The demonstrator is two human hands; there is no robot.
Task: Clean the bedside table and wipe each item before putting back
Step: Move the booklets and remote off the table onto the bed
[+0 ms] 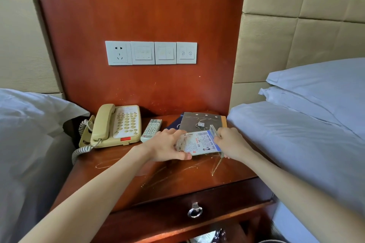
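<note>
Both hands grip one clear acrylic sign holder (pixel 199 142) over the bedside table (pixel 158 175): the left hand (pixel 167 147) pinches its left end, the right hand (pixel 230 144) curls round its right end. Its long axis runs left to right; the card's print is too small to read. Fingers hide its corners. Behind lie a remote (pixel 151 130), a telephone (pixel 116 125) and a grey folder (pixel 201 121), partly covered. Below, the drawer (pixel 217 203) is shut, contents unseen.

Soft, even daylight, brighter on the right, where the white bedding (pixel 308 124) looks pale blue. A dull sheen shows scratches on the bedside table (pixel 158 175) top. Wide-angle bending curves the edges; slightly soft throughout, shadows faint
</note>
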